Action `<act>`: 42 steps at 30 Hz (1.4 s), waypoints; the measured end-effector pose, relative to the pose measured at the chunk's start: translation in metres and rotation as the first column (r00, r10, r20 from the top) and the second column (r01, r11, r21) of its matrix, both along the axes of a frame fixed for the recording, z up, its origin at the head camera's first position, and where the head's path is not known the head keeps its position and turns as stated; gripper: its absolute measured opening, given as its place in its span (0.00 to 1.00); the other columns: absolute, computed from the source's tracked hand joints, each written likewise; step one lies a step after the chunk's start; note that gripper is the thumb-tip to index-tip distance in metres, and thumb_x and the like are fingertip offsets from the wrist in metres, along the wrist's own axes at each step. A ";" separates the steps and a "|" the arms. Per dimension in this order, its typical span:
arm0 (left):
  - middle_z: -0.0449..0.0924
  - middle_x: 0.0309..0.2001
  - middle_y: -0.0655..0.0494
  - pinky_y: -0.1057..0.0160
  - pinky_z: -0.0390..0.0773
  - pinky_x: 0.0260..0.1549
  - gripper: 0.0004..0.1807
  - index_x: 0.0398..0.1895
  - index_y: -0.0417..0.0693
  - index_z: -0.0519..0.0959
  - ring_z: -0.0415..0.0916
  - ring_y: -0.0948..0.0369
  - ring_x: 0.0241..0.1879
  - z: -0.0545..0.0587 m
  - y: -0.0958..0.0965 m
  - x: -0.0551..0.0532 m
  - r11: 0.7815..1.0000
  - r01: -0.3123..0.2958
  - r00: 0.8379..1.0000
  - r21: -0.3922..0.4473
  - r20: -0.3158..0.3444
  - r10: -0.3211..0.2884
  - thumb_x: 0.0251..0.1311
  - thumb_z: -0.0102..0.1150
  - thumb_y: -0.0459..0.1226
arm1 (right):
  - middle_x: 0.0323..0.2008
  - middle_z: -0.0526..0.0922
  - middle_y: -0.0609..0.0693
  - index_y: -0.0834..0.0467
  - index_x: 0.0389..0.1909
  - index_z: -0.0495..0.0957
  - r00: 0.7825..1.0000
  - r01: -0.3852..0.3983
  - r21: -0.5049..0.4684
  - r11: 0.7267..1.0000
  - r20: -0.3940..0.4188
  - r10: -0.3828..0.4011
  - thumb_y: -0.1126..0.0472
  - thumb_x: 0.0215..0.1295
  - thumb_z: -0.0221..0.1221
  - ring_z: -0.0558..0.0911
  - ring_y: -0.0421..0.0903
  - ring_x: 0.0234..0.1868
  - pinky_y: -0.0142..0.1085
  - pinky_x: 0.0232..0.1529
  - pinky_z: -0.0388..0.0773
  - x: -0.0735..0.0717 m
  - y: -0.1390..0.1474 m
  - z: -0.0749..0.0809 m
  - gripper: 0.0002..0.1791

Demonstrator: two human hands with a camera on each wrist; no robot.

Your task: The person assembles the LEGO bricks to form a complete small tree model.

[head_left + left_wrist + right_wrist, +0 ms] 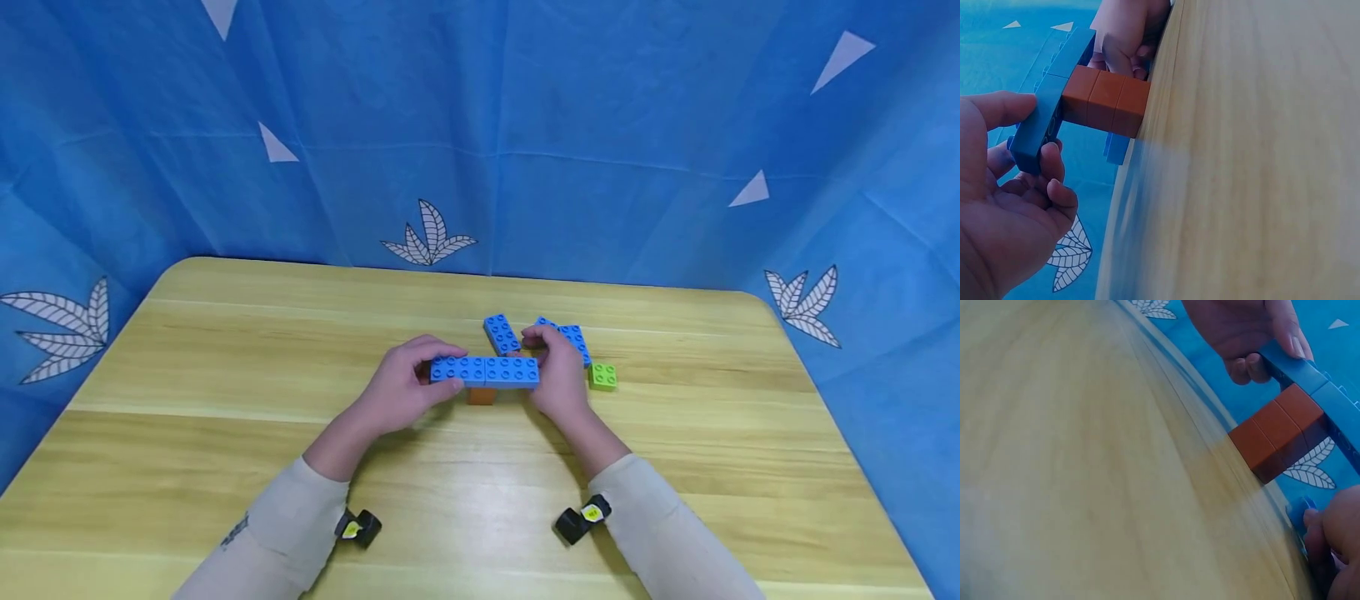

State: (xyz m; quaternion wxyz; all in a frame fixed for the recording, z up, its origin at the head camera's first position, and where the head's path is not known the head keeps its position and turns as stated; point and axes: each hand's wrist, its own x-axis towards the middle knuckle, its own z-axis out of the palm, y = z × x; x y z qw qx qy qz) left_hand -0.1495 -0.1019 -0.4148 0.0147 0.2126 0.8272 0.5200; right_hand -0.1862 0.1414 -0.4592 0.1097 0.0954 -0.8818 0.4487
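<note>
Pinching with our left hand [401, 385], we hold a blue studded two-brick bar [510, 372] atop three stacked reddish-brown plastic blocks [1107, 97]. We cannot tell whether our right hand [561, 379] grasps the rectangular blue brick [501, 332] nearby.

Bright head view; dimmer, cooler wrist views.
Nearer the wearer than the brown stack [481, 397], pale glare whitens the table [465, 508], with soft shadows to either side; beyond the stack, the curtain [480, 100] darkens slightly in its folds. In the left wrist view, a hazy bluish reflection lies on the table just below the stack, and the grain to the stack's right looks soft. In the right wrist view, the tabletop left of the stack is smeared, the stack's edges crisper.
</note>
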 end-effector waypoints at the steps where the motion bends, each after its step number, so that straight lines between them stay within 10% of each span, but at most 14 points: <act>1: 0.79 0.44 0.57 0.60 0.69 0.31 0.17 0.54 0.46 0.83 0.70 0.56 0.35 0.000 -0.001 0.000 1.000 0.000 1.000 0.000 -0.006 0.000 0.62 0.68 0.34 | 0.44 0.83 0.55 0.65 0.51 0.78 1.000 0.006 -0.010 1.000 0.007 -0.006 0.65 0.60 0.70 0.79 0.50 0.38 0.41 0.38 0.78 0.000 -0.001 0.001 0.20; 11: 0.78 0.45 0.54 0.60 0.72 0.34 0.22 0.57 0.41 0.80 0.71 0.54 0.37 0.000 -0.002 0.002 1.000 -0.014 0.999 0.013 0.040 0.014 0.58 0.71 0.30 | 0.47 0.83 0.57 0.64 0.52 0.79 1.000 0.014 0.124 0.992 0.002 -0.014 0.75 0.49 0.65 0.79 0.54 0.51 0.46 0.56 0.73 -0.003 -0.005 0.004 0.25; 15: 0.79 0.45 0.55 0.59 0.73 0.35 0.23 0.57 0.41 0.79 0.72 0.54 0.37 -0.002 -0.002 0.001 1.000 -0.018 0.999 0.010 0.048 0.017 0.57 0.71 0.30 | 0.45 0.83 0.56 0.64 0.51 0.81 0.999 0.024 0.145 0.989 0.039 -0.030 0.62 0.55 0.71 0.79 0.54 0.50 0.47 0.57 0.72 -0.006 -0.005 0.006 0.22; 21: 0.79 0.44 0.56 0.59 0.74 0.34 0.21 0.55 0.44 0.79 0.72 0.54 0.37 -0.002 -0.002 0.002 0.999 -0.033 0.998 0.004 0.062 0.032 0.58 0.71 0.31 | 0.46 0.83 0.55 0.61 0.55 0.81 0.984 0.032 -0.084 0.996 0.177 -0.017 0.53 0.63 0.70 0.80 0.51 0.38 0.42 0.40 0.77 -0.011 0.004 0.007 0.23; 27: 0.78 0.41 0.55 0.61 0.73 0.33 0.20 0.54 0.44 0.80 0.71 0.54 0.36 0.000 -0.003 0.003 0.999 -0.038 0.997 0.009 0.061 0.037 0.57 0.71 0.30 | 0.48 0.79 0.53 0.57 0.55 0.82 0.958 0.098 -0.336 0.937 0.287 0.003 0.59 0.65 0.67 0.75 0.48 0.34 0.32 0.32 0.74 -0.008 0.010 0.016 0.18; 42: 0.77 0.38 0.54 0.62 0.71 0.31 0.20 0.53 0.42 0.81 0.70 0.54 0.33 -0.002 -0.001 -0.002 0.999 -0.047 0.998 0.018 0.033 0.047 0.56 0.72 0.30 | 0.41 0.79 0.54 0.58 0.54 0.83 0.979 -0.121 -0.311 0.943 0.120 0.166 0.58 0.65 0.68 0.74 0.51 0.42 0.33 0.35 0.74 0.012 0.019 0.053 0.18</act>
